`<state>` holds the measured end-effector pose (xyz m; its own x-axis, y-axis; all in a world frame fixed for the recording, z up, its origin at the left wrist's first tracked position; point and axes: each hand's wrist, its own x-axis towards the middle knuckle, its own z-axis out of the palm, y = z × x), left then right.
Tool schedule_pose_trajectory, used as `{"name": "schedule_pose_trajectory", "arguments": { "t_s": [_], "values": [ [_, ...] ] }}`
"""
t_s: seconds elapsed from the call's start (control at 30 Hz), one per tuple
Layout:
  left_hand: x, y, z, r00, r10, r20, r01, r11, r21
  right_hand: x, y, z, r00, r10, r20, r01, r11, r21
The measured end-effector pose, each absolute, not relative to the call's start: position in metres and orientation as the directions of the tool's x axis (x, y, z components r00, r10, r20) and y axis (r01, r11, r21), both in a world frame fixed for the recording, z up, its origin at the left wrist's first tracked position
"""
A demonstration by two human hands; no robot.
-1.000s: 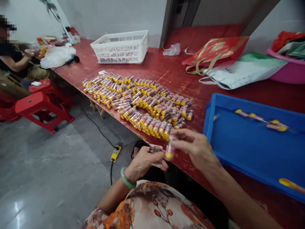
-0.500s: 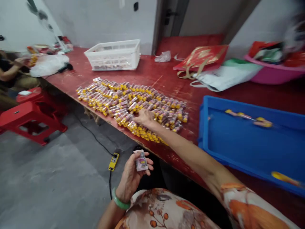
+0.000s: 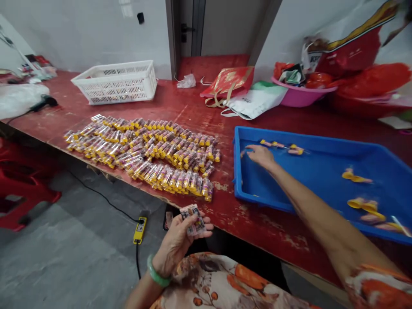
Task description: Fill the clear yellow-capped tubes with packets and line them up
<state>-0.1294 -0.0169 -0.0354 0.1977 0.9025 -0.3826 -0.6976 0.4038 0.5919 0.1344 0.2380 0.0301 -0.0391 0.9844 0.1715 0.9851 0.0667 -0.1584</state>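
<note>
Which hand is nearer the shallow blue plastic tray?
The right. The right hand is inside the shallow blue plastic tray; the left hand, holding a small printed packet, is farther off, beyond the red table's front edge.

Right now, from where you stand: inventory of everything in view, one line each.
Red table: one, red, worn, spanning the view.
Tube packs: too many to count, clear with yellow ends, heaped on the table.
Tray: one, blue, on the table, right.
Yellow-ended pieces: several, yellow and pink, in the tray.
Crate: one, white, far table edge.
Gift bag: one, red and gold, far edge.
Printed bag: one, white and green, beside it.
Basin: one, pink, far right, holding assorted items.
Switch box: one, yellow, on the floor.
Left hand: one, holding a printed packet, green bangle on wrist.
Right hand: one, open, in the tray.
</note>
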Motion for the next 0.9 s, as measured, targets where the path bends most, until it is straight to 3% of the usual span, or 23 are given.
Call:
{"name": "schedule_pose_trajectory", "arguments": {
  "t_s": [0.13, 0.3, 0.4, 0.47, 0.5, 0.53, 0.6, 0.73, 0.9],
  "values": [
    [-0.119, -0.011, -0.033, 0.159, 0.901, -0.403, -0.649, 0.403, 0.645, 0.137, 0.248, 0.002, -0.178, 0.982, 0.066, 0.977, 0.185, -0.11],
    [-0.112, -0.005, -0.026, 0.108, 0.886, -0.451, -0.657, 0.404, 0.636, 0.154, 0.234, 0.011, -0.215, 0.97, 0.113, 0.965, 0.229, -0.13],
    [-0.105, -0.001, -0.022, 0.116, 0.895, -0.432, -0.653, 0.396, 0.645, 0.165, 0.198, 0.029, -0.101, 0.95, 0.296, 0.92, 0.202, -0.335],
    [-0.097, 0.002, -0.02, 0.089, 0.903, -0.42, -0.656, 0.37, 0.657, 0.162, 0.158, 0.037, -0.034, 0.938, 0.345, 0.818, 0.225, -0.53],
    [-0.093, 0.003, -0.02, 0.075, 0.908, -0.412, -0.663, 0.354, 0.659, 0.157, 0.135, 0.039, -0.062, 0.946, 0.319, 0.755, 0.254, -0.605],
    [-0.089, 0.004, -0.019, 0.064, 0.914, -0.401, -0.672, 0.336, 0.66, 0.15, 0.111, 0.038, -0.12, 0.958, 0.262, 0.568, 0.283, -0.773],
    [-0.082, 0.007, -0.018, 0.049, 0.928, -0.368, -0.684, 0.3, 0.665, 0.13, 0.07, 0.031, -0.209, 0.969, 0.131, 0.32, 0.194, -0.927],
    [-0.075, 0.007, -0.016, 0.045, 0.942, -0.334, -0.662, 0.278, 0.696, 0.091, 0.029, 0.009, -0.267, 0.962, -0.058, 0.239, 0.007, -0.971],
    [-0.078, 0.002, -0.013, 0.107, 0.917, -0.385, -0.626, 0.363, 0.69, 0.072, 0.033, -0.004, -0.334, 0.934, -0.126, 0.176, -0.07, -0.982]
  ]
}}
